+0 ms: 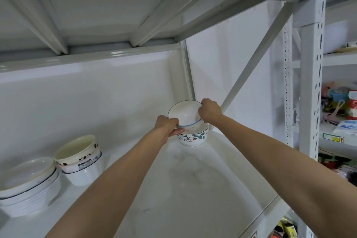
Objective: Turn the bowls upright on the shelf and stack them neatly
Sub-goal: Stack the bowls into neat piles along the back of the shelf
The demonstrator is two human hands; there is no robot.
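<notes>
— What do we have in our hands?

— Our left hand [167, 126] and our right hand [209, 111] are both closed on the blue-rimmed white bowl [185, 113]. The left one pinches the near edge, with the thumb under the rim. The right one holds the far edge, with the fingers curled over it. So neither hand is loose. Both are holding the same bowl.

— Where is that bowl?

— It is tipped toward us, so we can look inside it. It sits just over the flower-patterned bowl [193, 138], which stands the right way up near the back corner of the white shelf [193, 189]. We think the blue-rimmed one is going into it, but it is not flat and settled yet. We cannot tell if the two bowls are touching.

— How much of the job is done?

— Quite a lot, it looks like. Over on the left there is a pile of bowls [82, 162] standing the right way up, with a cream bowl with black dots on top. Beside that is a stack of white plates [29, 185]. We cannot see any bowl lying upside down on the shelf.

— What is left to do?

— We think we only need to make this bowl level, set it down inside the flower one, and let go. Maybe the two piles should be made into one, but we cannot be sure of that.
</notes>
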